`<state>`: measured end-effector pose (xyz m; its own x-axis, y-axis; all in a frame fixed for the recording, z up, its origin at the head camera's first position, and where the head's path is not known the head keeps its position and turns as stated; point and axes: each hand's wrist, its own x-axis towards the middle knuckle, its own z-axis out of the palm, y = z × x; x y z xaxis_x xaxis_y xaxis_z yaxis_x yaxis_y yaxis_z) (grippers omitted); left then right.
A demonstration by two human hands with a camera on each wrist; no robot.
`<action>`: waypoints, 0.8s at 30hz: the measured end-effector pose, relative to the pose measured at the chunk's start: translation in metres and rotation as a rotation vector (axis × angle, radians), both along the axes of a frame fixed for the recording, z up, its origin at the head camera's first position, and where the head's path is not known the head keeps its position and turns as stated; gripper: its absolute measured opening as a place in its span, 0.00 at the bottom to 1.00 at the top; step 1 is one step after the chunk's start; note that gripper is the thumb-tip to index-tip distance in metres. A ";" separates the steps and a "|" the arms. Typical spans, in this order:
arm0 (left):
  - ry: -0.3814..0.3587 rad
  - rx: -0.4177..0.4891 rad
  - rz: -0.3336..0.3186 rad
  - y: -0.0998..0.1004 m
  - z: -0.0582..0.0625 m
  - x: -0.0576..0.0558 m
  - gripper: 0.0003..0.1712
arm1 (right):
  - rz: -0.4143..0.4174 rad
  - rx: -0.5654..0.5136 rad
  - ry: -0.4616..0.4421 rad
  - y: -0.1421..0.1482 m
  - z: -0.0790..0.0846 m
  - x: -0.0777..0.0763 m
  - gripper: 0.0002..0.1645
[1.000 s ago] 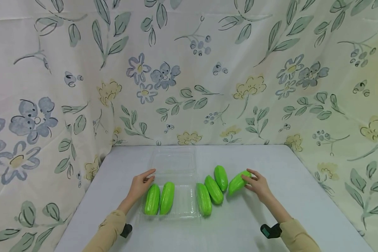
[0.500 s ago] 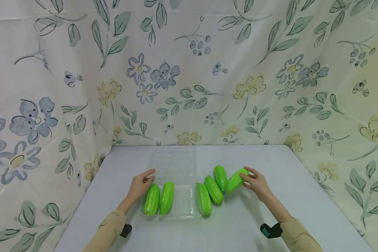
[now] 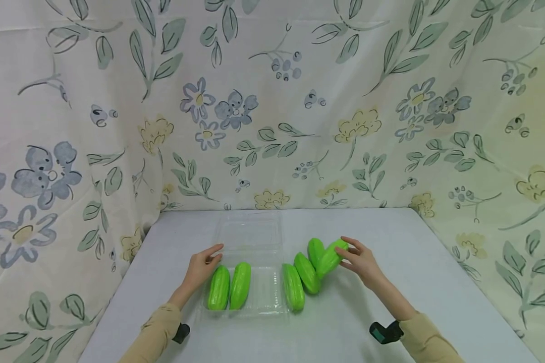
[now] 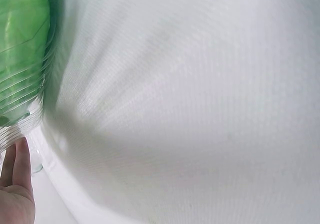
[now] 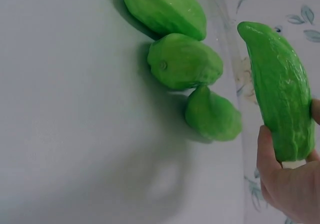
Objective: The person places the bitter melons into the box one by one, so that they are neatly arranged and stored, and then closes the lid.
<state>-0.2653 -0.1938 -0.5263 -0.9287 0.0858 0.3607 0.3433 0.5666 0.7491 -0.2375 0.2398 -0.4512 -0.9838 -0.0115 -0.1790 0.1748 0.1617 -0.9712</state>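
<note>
Above the white table [image 3: 390, 237], to the right of a clear container [image 3: 268, 290], a held green gourd [image 3: 330, 259] was gripped at one end by the right hand [image 3: 362, 262], the thumb and fingers being closed about it. Its free end was directed toward the near left. Three loose gourds were arranged on the table in a slanting row: a near gourd [image 3: 292, 286] just beside the container's right edge, a middle gourd [image 3: 306, 273], and a rear gourd [image 3: 315, 246], partly covered by the held one in the head view. Two boxed gourds [image 3: 219, 287] were set side by side in the container's left part, and the clear lid [image 3: 248, 232] was laid back behind them. At the container's rear left corner, the left hand [image 3: 203, 263] was placed with fingers extended; its contact with the edge was probable, being poorly shown in the left wrist view. Floral cloth [image 3: 272, 106] was hung behind.
</note>
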 end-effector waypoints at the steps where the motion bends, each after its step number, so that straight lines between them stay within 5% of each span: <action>1: -0.003 0.002 0.001 0.000 0.000 0.000 0.19 | 0.002 -0.003 0.001 -0.002 0.001 0.001 0.38; 24: -0.023 0.006 0.001 0.000 0.001 0.001 0.20 | 0.089 -0.042 0.027 -0.044 0.008 0.009 0.35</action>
<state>-0.2640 -0.1934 -0.5253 -0.9369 0.0828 0.3396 0.3253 0.5620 0.7605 -0.2283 0.1953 -0.4437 -0.9830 -0.1059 -0.1498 0.1350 0.1349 -0.9816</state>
